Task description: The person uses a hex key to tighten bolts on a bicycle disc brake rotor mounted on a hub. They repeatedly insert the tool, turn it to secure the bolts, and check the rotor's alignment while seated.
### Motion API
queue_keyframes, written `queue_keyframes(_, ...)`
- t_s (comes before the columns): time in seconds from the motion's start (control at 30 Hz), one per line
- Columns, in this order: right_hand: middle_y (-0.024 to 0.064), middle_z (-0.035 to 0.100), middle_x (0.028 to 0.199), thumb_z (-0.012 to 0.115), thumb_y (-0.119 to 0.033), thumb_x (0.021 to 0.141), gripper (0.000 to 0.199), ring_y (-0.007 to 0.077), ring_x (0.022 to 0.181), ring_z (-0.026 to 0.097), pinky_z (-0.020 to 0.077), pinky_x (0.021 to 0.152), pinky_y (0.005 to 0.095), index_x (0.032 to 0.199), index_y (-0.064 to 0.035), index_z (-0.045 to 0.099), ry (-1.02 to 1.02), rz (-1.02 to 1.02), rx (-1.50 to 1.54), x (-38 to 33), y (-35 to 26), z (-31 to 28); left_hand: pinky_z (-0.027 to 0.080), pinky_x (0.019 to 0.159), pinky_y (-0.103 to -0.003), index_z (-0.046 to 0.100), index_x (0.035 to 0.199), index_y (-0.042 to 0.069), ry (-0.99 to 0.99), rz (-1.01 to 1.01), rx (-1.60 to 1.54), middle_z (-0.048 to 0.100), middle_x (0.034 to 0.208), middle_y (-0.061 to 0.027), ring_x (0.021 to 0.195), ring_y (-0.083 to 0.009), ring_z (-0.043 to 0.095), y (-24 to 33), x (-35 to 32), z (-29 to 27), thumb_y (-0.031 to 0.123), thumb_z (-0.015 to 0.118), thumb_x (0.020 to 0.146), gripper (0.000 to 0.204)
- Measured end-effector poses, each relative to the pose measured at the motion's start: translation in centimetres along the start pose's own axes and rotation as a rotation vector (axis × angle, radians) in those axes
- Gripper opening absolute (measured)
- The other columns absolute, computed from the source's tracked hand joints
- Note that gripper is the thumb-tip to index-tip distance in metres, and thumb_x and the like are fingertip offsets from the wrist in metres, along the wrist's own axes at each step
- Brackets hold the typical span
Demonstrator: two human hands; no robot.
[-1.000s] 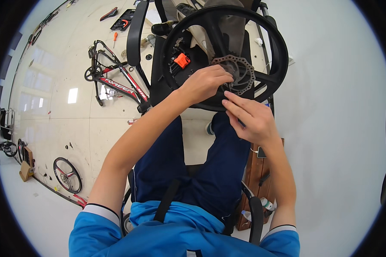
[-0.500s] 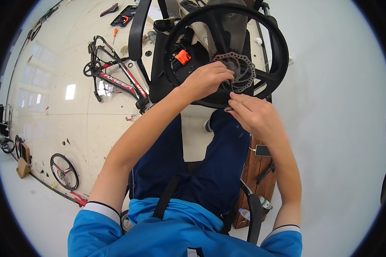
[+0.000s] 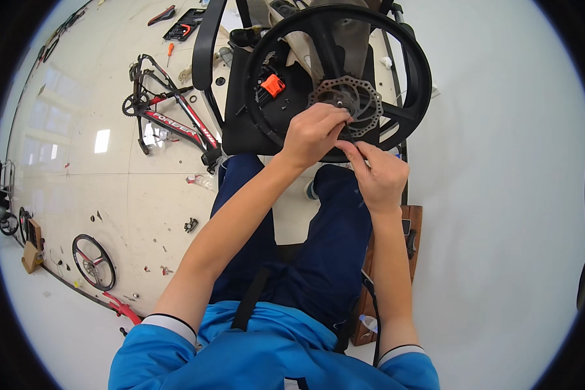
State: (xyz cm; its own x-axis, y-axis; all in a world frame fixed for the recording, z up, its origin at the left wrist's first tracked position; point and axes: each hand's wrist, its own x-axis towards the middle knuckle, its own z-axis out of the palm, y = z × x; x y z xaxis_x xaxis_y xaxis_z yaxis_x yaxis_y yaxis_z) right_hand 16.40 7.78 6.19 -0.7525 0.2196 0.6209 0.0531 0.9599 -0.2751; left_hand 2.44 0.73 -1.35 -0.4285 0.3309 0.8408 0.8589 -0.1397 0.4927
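Note:
A black bicycle wheel (image 3: pixel 415 116) with a steel disc brake rotor (image 3: pixel 365 89) leans over a black chair seat (image 3: pixel 235 138) in front of me. Against the rotor near its hub, my left hand (image 3: pixel 313 133) is closed, its fingertips pinching the upper end of a thin dark hex key (image 3: pixel 348 133). My right hand (image 3: pixel 378 170), just below the rotor's lower edge, has thumb and fingers closed on the key's lower part. My fingers partly cover the key, and its tip is hidden. Small bolts (image 3: pixel 285 105) lie on the seat beside an orange hex key holder (image 3: pixel 273 85).
A black and red bicycle frame (image 3: pixel 169 123) lies on the floor to the left, near an orange screwdriver (image 3: pixel 170 51) and a tool case (image 3: pixel 184 26). Another wheel (image 3: pixel 94 262) is at the lower left. A wooden bench (image 3: pixel 411 250) stands at my right.
My left hand has shifted slightly down, and my right hand has closed up nearer to it on the hex key. The view has shifted a little; the wheel still leans at the chair.

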Motion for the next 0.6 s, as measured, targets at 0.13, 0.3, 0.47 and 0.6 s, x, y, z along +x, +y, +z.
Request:
queue_keyframes(0.13,0.0061,0.068,0.067,0.078,-0.010,0.079,0.012,0.0190,0.051,0.063,0.0469,0.049,0.0233,0.080,-0.0014,0.070,-0.247,0.055,-0.056,-0.6,-0.3,-0.8,0.057,0.072,-0.032,0.069,0.089,0.003,-0.032,0.035,0.037,0.071,0.088,-0.0091,0.085,-0.0243,0.069,0.3,0.2,-0.1,-0.007,0.071,0.069,0.023)
queue_keyframes(0.3,0.0068,0.071,0.087,0.077,-0.008,0.076,0.020,0.0217,0.067,0.067,0.0521,0.058,0.0279,0.094,-0.0037,0.071,-0.036,-0.028,0.098,0.8,-1.7,-1.8,0.057,0.077,-0.034,0.066,0.094,0.001,-0.068,0.087,0.052,0.071,0.091,-0.0114,0.089,-0.0274,0.069,-0.2,0.2,-0.5,-0.007,0.066,0.070,0.025)
queue_keyframes(0.47,0.0073,0.070,0.098,0.074,-0.004,0.076,0.026,0.0225,0.078,0.068,0.0545,0.065,0.0292,0.102,-0.0031,0.070,-0.132,-0.343,0.058,1.6,-0.5,-2.1,0.057,0.080,-0.035,0.062,0.103,0.000,-0.128,0.094,0.005,0.069,0.101,-0.0160,0.094,-0.0302,0.068,-0.6,0.0,-0.4,-0.005,0.061,0.072,0.031)
queue_keyframes(0.6,0.0109,0.071,0.085,0.075,0.000,0.077,0.024,0.0209,0.071,0.070,0.0556,0.061,0.0280,0.101,0.0006,0.069,-0.089,-0.235,0.110,1.0,0.6,-1.5,0.057,0.080,-0.035,0.061,0.104,0.001,-0.175,0.038,-0.023,0.069,0.102,-0.0151,0.097,-0.0304,0.068,-0.3,-0.3,-0.1,-0.005,0.061,0.074,0.031)
